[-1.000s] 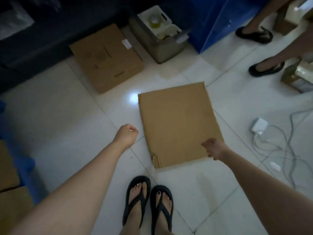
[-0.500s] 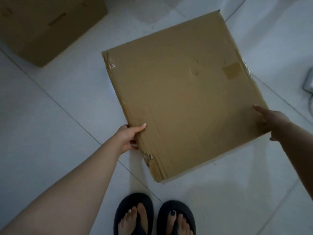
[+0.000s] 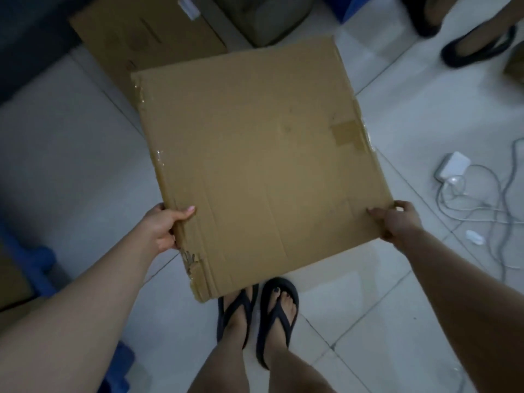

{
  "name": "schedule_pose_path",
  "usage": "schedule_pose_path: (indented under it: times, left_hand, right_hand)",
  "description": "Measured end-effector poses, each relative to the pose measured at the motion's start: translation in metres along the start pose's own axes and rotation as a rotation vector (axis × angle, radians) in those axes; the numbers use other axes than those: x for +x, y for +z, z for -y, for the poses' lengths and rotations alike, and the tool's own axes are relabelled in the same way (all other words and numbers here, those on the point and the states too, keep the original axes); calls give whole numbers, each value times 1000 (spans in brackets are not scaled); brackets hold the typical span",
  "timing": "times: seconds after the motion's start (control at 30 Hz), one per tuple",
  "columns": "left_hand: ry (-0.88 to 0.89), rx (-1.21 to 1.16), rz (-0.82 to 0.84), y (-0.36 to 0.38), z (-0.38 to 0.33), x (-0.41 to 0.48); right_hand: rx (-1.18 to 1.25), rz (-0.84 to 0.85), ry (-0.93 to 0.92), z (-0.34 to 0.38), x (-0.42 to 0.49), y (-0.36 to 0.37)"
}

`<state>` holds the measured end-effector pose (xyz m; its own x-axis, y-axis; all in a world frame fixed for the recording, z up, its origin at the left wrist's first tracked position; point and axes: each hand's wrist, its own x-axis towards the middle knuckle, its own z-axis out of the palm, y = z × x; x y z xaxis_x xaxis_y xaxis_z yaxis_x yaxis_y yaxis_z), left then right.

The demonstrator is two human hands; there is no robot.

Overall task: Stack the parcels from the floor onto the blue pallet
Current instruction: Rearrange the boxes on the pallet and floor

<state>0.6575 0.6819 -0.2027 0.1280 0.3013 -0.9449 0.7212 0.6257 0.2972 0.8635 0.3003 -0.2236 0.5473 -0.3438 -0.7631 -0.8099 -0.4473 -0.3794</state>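
Observation:
A wide, flat brown cardboard parcel (image 3: 261, 160) hangs in front of me above the white tiled floor, its torn near-left corner over my feet. My left hand (image 3: 166, 225) grips its left edge, thumb on top. My right hand (image 3: 397, 221) grips the near-right corner. A second brown parcel (image 3: 141, 32) with a white label lies on the floor beyond it. The blue pallet (image 3: 39, 268) shows at the left edge, with cardboard (image 3: 11, 276) resting on it.
A grey box (image 3: 269, 15) stands at the top centre. A white charger and tangled cables (image 3: 465, 182) lie on the floor to the right. Another person's black shoes (image 3: 476, 43) are at the top right. My sandalled feet (image 3: 258, 313) stand below the parcel.
The flat parcel went from lying on the floor to being lifted. Both hands moved onto its edges and closed on them; the view has pulled back up from the floor.

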Motion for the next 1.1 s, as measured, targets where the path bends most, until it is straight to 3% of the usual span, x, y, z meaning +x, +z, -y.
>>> schedule_pose_path:
  times: [0.13,0.27,0.6,0.83,1.1]
  left_hand:
    - [46,-113,-55,-56,-18,-77]
    - [144,-275,-129,-110,-38,-136]
    - [352,-720,-327,-294,-43,-274]
    - [319,-986,-454,-436,28,-336]
    - [337,-1308,-680,-525,110,-353]
  right_hand:
    - [-33,90,-51,53,-78,0]
    - [-78,184,-217,117,-143,23]
    - [-241,412,-586,248,-362,150]
    - [-394,665,-754,269,-539,273]
    - [-695,908,-862,236,-675,449]
